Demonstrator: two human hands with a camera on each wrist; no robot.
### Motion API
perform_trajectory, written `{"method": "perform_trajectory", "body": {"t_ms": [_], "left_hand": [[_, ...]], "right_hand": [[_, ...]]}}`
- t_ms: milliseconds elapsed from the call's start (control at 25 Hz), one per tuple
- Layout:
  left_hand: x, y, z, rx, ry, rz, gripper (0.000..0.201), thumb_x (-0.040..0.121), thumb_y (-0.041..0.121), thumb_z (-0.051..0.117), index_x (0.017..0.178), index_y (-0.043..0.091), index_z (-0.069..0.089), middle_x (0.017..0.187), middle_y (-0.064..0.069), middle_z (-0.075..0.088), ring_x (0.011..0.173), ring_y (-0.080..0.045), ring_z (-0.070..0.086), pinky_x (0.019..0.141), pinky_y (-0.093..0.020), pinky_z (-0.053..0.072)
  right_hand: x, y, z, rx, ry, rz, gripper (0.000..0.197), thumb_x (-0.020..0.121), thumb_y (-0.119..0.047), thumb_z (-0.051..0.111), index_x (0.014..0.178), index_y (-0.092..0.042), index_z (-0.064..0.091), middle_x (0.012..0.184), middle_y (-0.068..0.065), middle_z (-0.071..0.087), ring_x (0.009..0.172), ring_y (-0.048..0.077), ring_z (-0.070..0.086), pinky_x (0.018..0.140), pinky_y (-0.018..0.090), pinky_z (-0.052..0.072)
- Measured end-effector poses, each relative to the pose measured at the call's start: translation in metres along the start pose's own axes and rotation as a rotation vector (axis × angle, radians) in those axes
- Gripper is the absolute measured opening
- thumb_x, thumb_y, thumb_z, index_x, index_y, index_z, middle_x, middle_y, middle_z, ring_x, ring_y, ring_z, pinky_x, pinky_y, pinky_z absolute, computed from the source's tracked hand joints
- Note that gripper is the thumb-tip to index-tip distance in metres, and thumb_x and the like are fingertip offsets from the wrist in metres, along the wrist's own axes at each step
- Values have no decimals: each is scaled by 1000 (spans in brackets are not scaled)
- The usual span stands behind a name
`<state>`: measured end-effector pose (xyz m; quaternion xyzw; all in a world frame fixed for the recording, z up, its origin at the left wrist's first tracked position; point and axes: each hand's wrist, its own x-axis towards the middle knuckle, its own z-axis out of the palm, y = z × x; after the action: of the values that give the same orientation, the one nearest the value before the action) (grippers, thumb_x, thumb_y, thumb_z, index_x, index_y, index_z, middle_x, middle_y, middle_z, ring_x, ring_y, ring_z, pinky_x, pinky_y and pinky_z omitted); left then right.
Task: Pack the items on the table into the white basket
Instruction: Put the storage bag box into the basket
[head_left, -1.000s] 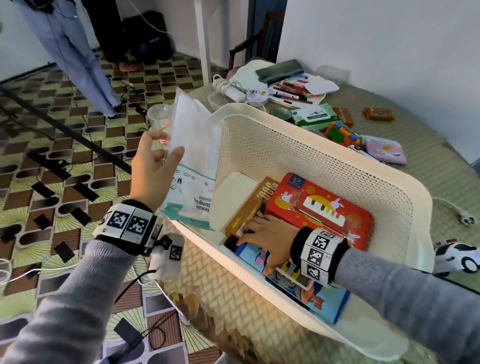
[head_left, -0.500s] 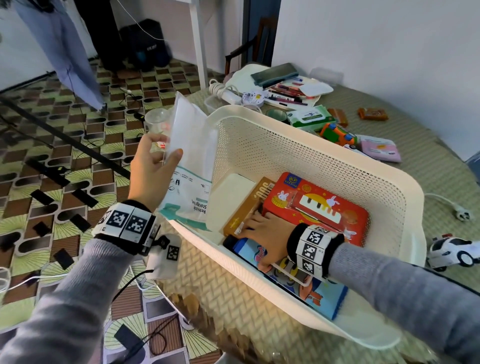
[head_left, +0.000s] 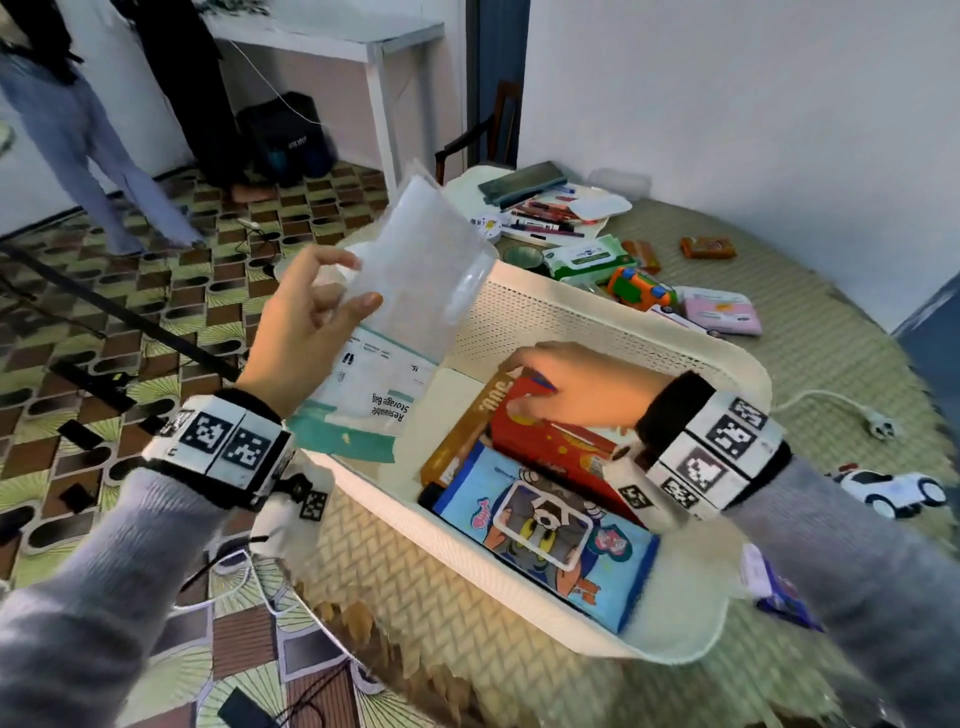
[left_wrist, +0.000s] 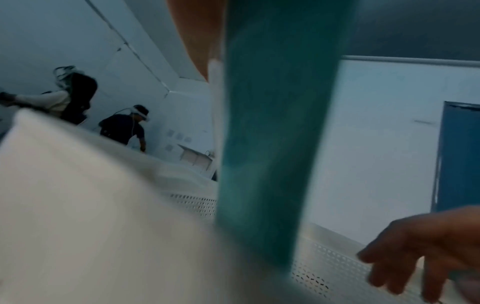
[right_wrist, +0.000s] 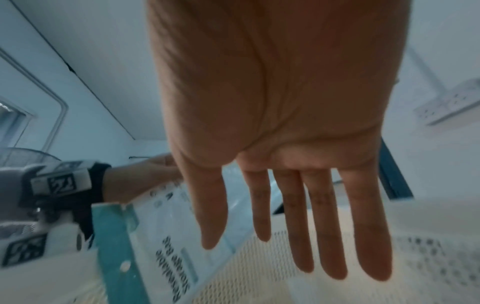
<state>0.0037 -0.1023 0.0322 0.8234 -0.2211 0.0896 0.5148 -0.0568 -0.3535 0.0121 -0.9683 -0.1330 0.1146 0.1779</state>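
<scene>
The white basket (head_left: 618, 325) stands on the woven table mat. Inside lie a red box (head_left: 550, 449), a brown box (head_left: 467, 421), a blue cartoon pack (head_left: 545, 525) and a flat cream item (head_left: 449, 397). My left hand (head_left: 356, 286) pinches a translucent storage-bag pack (head_left: 405, 312) with a teal end, tilted over the basket's left corner. The left wrist view shows that teal end (left_wrist: 272, 144) close up. My right hand (head_left: 571, 387) hovers over the red box's far end. Its fingers (right_wrist: 322, 236) are straight and hold nothing, above the mesh wall (right_wrist: 259, 273).
Beyond the basket lie a wet-wipes pack (head_left: 587, 257), an orange toy car (head_left: 639, 288), a pink pack (head_left: 722, 312), orange bars (head_left: 709, 247) and a tray of pens (head_left: 545, 218). A white toy car (head_left: 888, 491) and a plug (head_left: 878, 426) sit right. A person's legs (head_left: 104, 156) stand far left.
My left hand has raised the bag pack and leaned it towards the basket. My right hand has moved from the brown box's near end to the far end of the red box.
</scene>
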Motion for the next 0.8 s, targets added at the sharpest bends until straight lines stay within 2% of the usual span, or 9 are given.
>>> {"method": "perform_trajectory", "body": {"t_ms": [160,240,360,400,440,480,560,680,800], "left_hand": [[8,21,6,179,-156,116,23,91,20,61,103,32,46,58,0,55,50,-8,46,46,-11,36],[12,23,11,259,-247,169,20,92,24,59,105,32,46,60,-4,50,53,-14,45,51,-20,36],[18,25,26,368,-374,228,20,93,29,56,112,25,48,71,12,58,62,-2,54,64,-34,46],[20,27,33,362,-407,249,19,93,28,56,111,25,49,79,10,62,71,-9,59,69,-37,49],[23,28,40,331,-444,267,17,93,26,56,108,27,49,85,3,63,77,-17,61,73,-37,50],[25,30,46,302,-482,290,17,93,24,57,104,32,49,90,0,63,79,-20,61,74,-28,49],[33,32,58,289,-571,343,21,92,21,59,99,38,47,95,2,59,78,-10,60,66,-12,43],[52,35,78,248,-735,408,20,90,22,60,105,34,52,96,8,58,76,-8,57,64,-14,44],[66,32,98,173,-897,457,21,90,23,63,109,27,55,97,2,59,73,-12,56,64,-15,46]], "right_hand": [[-58,19,-28,5,155,137,45,92,-38,57,131,-18,51,132,4,54,115,17,52,97,36,43],[-86,30,-34,31,230,234,42,91,-33,58,130,-17,53,131,5,55,118,18,51,98,34,41],[-121,46,-31,73,379,355,42,89,-26,61,129,-16,54,130,8,55,119,20,51,98,33,41],[-130,50,-25,88,407,407,45,88,-25,61,131,-15,51,131,9,53,120,22,51,98,33,40],[-138,54,-17,112,430,466,50,88,-24,62,135,-13,47,132,11,50,121,25,49,99,33,39],[-146,58,-7,151,456,525,56,88,-23,63,138,-12,42,133,14,47,123,27,48,100,35,38],[-159,61,16,273,513,629,64,88,-24,62,142,-12,31,132,13,44,122,27,46,100,39,39],[-169,46,52,516,625,743,55,91,-24,59,139,-15,33,119,-3,50,106,19,54,94,40,44],[-166,20,79,731,849,754,30,93,-13,56,118,-21,42,92,-4,63,78,23,65,76,47,54]]}}
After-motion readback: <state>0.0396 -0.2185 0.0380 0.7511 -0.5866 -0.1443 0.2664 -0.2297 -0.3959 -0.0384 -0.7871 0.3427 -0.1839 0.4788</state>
